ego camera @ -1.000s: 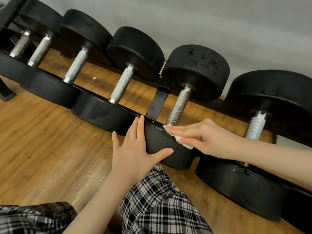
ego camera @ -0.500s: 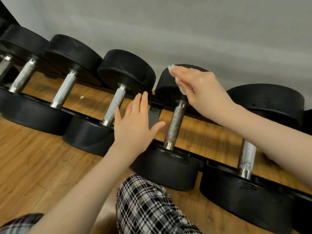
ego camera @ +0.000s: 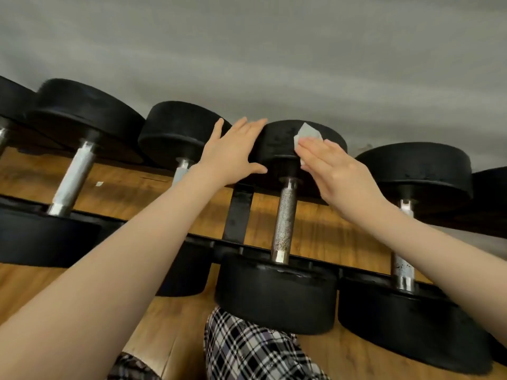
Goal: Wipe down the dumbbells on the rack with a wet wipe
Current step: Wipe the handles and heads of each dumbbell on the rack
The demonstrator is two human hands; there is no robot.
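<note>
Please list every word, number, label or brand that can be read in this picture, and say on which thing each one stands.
None can be read.
Black rubber dumbbell heads: no weight number or brand shows.
Knurled steel handle: no marking.
White wet wipe: plain.
Small white scrap on the wooden floor: too small to tell.

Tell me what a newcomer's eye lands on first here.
Two hands on the far head of the middle dumbbell: the right hand presses a pale wet wipe flat against it, the left hand steadies its left side. Around them, a row of black dumbbells fills the rack, above a wooden floor.
</note>
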